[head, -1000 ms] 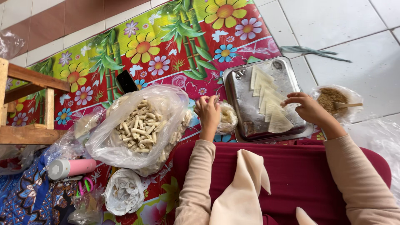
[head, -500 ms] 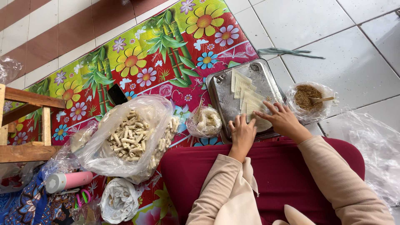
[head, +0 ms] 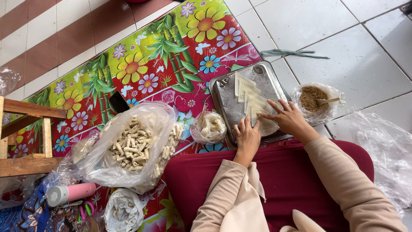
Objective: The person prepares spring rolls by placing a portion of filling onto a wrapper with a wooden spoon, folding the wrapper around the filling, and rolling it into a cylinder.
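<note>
**Both hands on pale wrappers in a steel tray**

At the far left a wooden stool frame [head: 23,141] stands on the floral mat [head: 141,64], with a pink-bodied bottle [head: 71,193] lying below it beside a knotted white plastic bag [head: 124,210]. A black phone [head: 119,102] rests on the mat just above a large clear bag of rolled pastry sticks [head: 133,146], which sits open and heaped. Right of that bag, a smaller clear bag [head: 210,127] holding pale coiled pieces sits just beside the tray's left edge.

The metal tray [head: 227,96] lies partly on the mat and partly on the white floor tiles. In it a row of thin, pale wrapper sheets [head: 246,88] overlaps from the far end toward the person. The left hand [head: 247,137] rests at the near edge of the tray, fingers held together and laid flat against the nearest sheet. The right hand [head: 289,118] lies across the same sheet from the right, fingers spread and pressed down on it; neither hand is closed around anything.

Right of the tray, a bowl of brown crumbly filling [head: 315,98] lined with plastic holds a spoon [head: 328,101]. A green strip of leaf [head: 294,53] lies on the tiles beyond it, and crumpled clear plastic sheeting [head: 382,150] spreads at the far right.
</note>
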